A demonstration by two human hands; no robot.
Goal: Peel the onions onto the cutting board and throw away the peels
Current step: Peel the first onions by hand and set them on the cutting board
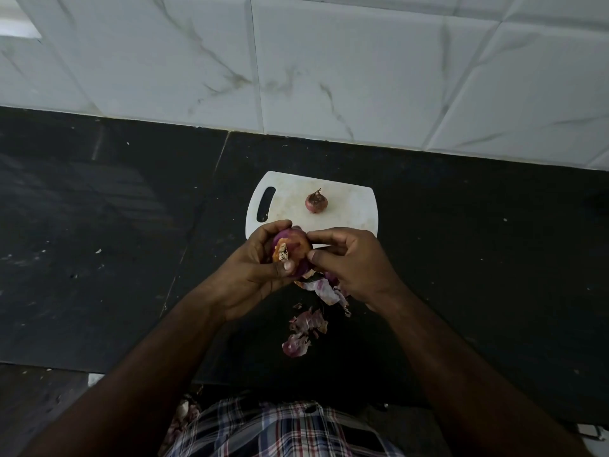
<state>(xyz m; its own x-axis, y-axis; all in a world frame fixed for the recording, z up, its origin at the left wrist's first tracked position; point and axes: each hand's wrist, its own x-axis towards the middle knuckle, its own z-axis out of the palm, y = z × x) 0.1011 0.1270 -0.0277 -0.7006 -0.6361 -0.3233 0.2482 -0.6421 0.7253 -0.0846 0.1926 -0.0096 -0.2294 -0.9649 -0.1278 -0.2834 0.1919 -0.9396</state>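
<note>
Left hand grips the onion above the cutting board's near edge, root end facing the camera. Right hand sits just right of it, fingers pinching skin at its right flank. Second onion on board, unpeeled. Peels lie on worktop, nearer the person.

we see a black table with pale specks | we see a white marble-veined tiled wall behind it | we see a plaid shirt at the bottom edge
</note>
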